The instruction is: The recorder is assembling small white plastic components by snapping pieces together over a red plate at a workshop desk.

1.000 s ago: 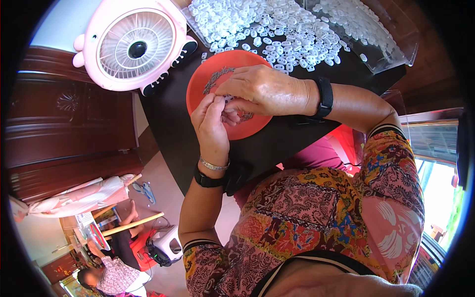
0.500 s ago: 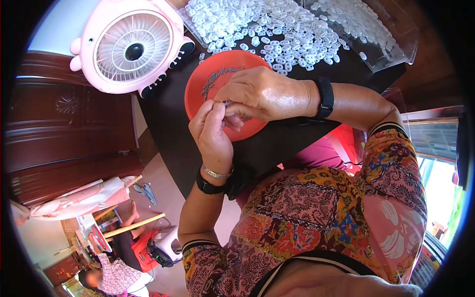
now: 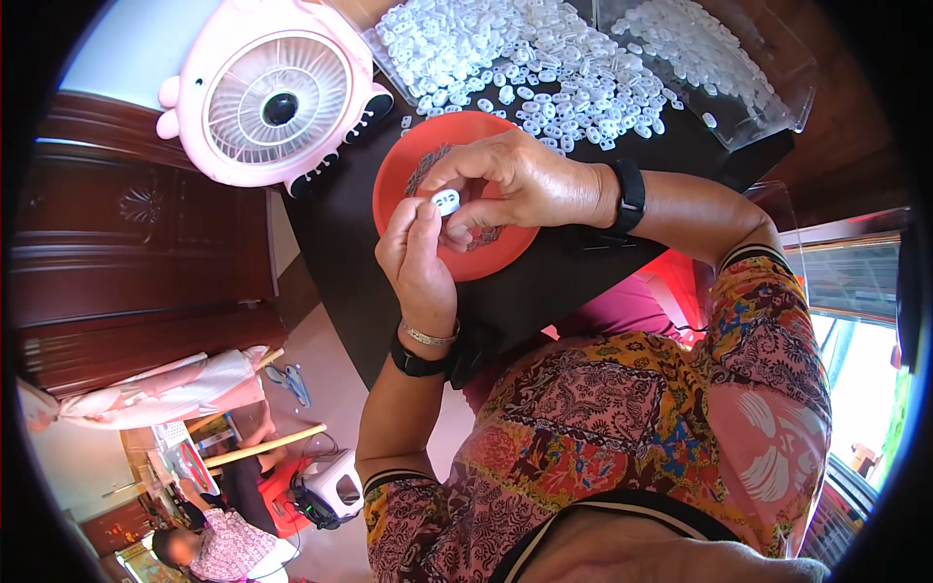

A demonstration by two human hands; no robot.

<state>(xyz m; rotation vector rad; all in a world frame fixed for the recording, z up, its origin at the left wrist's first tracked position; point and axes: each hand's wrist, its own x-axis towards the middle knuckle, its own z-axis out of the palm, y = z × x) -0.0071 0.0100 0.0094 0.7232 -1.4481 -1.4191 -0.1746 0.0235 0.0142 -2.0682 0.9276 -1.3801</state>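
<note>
Pinched between the thumb and fingers of my left hand point(image 3: 418, 255) is a small white oval plastic piece point(image 3: 445, 202) with dark marks on its face. Close beside it, my right hand point(image 3: 530, 182) has its thumb and forefinger spread apart, with nothing seen gripped between them; its other fingers are partly hidden. Both hands are over an orange-red round basin point(image 3: 394, 185). Small grey metal pieces point(image 3: 416, 181) lie in the basin, partly covered by my hands.
A dark table point(image 3: 340, 282) bears a heap of similar white pieces point(image 3: 573, 73) behind the basin. A clear plastic tray point(image 3: 768, 121) with more stands at far right, a pink fan point(image 3: 282, 107) at far left. Another person point(image 3: 228, 539) sits at lower left.
My right thumb and forefinger have parted, and the white piece now shows in my left fingers. The whole view has shifted slightly.
</note>
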